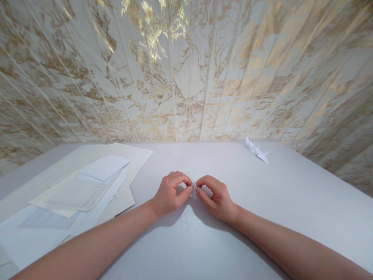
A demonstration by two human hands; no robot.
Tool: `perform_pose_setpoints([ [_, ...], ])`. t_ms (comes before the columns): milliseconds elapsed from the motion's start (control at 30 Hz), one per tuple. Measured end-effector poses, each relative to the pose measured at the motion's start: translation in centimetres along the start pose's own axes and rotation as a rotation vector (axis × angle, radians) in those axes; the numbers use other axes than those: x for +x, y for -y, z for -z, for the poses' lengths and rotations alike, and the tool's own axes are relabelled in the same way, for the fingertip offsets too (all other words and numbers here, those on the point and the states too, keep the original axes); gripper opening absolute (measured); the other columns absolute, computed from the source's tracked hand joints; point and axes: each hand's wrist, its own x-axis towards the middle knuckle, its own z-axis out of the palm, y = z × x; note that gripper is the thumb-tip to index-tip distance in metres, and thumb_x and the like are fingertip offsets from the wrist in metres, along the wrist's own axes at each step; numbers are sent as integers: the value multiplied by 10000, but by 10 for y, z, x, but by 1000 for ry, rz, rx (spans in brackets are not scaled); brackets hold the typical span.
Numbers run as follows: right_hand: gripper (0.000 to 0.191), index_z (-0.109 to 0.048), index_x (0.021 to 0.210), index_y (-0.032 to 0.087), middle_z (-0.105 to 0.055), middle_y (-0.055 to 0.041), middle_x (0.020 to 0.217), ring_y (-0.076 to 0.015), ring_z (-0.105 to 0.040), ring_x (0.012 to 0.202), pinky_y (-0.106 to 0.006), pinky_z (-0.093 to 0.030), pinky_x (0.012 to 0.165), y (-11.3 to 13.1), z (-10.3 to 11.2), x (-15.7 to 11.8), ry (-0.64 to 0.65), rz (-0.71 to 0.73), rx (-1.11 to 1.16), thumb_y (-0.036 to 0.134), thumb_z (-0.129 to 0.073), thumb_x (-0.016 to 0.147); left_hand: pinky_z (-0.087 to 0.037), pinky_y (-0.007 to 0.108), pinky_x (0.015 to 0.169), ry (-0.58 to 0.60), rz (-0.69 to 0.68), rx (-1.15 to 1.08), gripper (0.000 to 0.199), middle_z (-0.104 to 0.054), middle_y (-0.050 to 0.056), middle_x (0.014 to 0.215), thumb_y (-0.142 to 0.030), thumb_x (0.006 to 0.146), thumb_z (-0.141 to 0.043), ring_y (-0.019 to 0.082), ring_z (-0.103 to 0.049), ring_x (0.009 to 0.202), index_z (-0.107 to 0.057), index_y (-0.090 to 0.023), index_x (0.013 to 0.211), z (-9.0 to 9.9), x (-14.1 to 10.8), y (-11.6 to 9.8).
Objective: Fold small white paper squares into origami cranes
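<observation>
Between my two hands, over the middle of the table, is a small piece of folded white paper (194, 187). My left hand (174, 192) pinches its left side between thumb and forefinger. From the other side, the thumb and forefinger of my right hand (216, 197) close on it too. Most of the paper is hidden by the fingertips, so its folded shape does not show clearly. Toward the back right of the table lie several small folded white paper figures (255, 149) with pointed tips, touching one another in a row.
At the left, a spread pile of loose paper sheets (99, 192), some printed, overlaps on the white table (186, 249), partly beside my left forearm. A wall covering (189, 77) with gold patterns rises directly behind the table's far edge.
</observation>
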Motion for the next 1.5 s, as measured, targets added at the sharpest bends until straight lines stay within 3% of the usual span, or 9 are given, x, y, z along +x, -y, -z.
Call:
perform_pose_setpoints([
  [267, 109, -528, 729, 171, -576, -24, 630, -132, -525, 604, -241, -414, 579, -1, 0, -1, 32, 38, -30, 152, -469, 818, -418, 299, 677, -14, -145, 98, 125, -593, 6, 603, -141, 748, -487, 140, -552, 618, -536, -173, 638, -3, 0, 3],
  [833, 128, -466, 658, 187, -520, -10, 587, -132, -475, 571, -246, -383, 553, 2, -1, -1, 23, 95, -63, 103, -455, 754, -411, 287, 673, 38, -173, 113, 124, -574, 4, 614, -126, 741, -467, 134, -541, 635, -515, -175, 638, -3, 0, 0],
  [1200, 148, -464, 641, 190, -491, -5, 568, -131, -454, 564, -235, -358, 532, 3, 0, 1, 59, 111, -71, 95, -435, 751, -385, 303, 708, 120, -273, 144, 194, -597, 13, 636, -150, 816, -420, 132, -545, 667, -544, -169, 668, 2, 2, 4],
  [1500, 92, -455, 675, 190, -509, -7, 588, -125, -462, 550, -225, -357, 520, 2, 0, -1, 67, 81, -67, 109, -441, 717, -398, 305, 711, 108, -252, 135, 104, -606, 10, 643, -125, 735, -482, 139, -552, 675, -519, -178, 653, -1, 2, 4],
])
